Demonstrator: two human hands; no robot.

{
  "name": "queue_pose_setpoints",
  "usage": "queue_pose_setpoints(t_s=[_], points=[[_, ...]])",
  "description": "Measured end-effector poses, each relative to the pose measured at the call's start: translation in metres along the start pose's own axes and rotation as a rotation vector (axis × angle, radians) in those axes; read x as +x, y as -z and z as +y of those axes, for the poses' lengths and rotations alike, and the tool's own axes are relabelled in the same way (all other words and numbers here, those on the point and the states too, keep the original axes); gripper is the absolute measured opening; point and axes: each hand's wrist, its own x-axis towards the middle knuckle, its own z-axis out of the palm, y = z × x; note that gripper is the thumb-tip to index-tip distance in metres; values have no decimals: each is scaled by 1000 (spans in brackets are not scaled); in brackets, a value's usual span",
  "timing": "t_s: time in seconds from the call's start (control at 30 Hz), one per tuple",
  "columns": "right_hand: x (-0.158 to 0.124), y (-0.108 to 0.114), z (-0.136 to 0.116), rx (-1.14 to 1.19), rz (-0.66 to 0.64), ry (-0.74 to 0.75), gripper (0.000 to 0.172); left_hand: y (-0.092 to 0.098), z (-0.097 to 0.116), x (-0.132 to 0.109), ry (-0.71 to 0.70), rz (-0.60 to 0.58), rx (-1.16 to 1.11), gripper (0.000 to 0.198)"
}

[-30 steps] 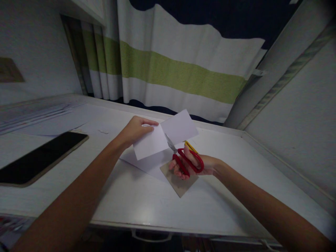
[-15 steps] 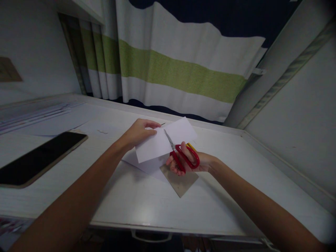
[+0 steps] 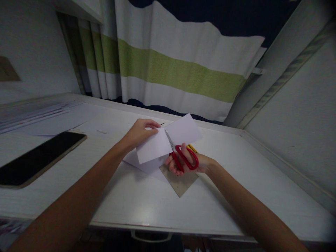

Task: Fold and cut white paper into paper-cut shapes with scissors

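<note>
My left hand (image 3: 144,131) pinches a white sheet of paper (image 3: 153,147) near its upper edge, thumb on top. In my right hand (image 3: 175,164) are red-handled scissors (image 3: 193,161), with thumb and fingers through the loops. Their blades sit in a cut across the paper and are mostly hidden by it. The flap right of the cut (image 3: 185,129) tilts upward, apart from the left part. Under the hands lie another white sheet (image 3: 144,166) and a square grey-brown card (image 3: 181,183). A yellow and black object (image 3: 193,148), perhaps a pencil, shows behind the scissors.
A dark-screened phone (image 3: 39,157) lies on the left of the white desk (image 3: 126,206). Behind it are stacked papers (image 3: 39,115) and a small paper scrap (image 3: 101,131). A striped curtain (image 3: 178,70) hangs at the back, and a wall (image 3: 296,122) stands on the right.
The scissors' blades have closed further along the cut. The right flap has swung up and to the right, widening the gap. My left hand has barely moved.
</note>
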Motion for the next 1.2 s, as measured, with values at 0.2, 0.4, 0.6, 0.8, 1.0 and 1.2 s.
queue_pose_setpoints(t_s=[0.2, 0.4, 0.6, 0.8, 1.0, 1.2], points=[[4, 0, 4, -27, 61, 55, 70, 0, 0, 0, -25, 4, 6, 28], [4, -5, 5, -71, 134, 82, 68, -2, 0, 0, -30, 5, 16, 26], [3, -12, 5, -107, 205, 75, 61, -2, 1, 0, -21, -1, 18, 26], [5, -12, 8, -121, 208, 43, 59, -2, 2, 0, -37, -4, 31, 25], [6, -12, 9, -164, 227, 51, 56, -2, 3, 0, -18, -15, 36, 25], [5, -13, 10, -186, 267, 31, 56, -2, 2, 0, -9, -40, 18, 26]])
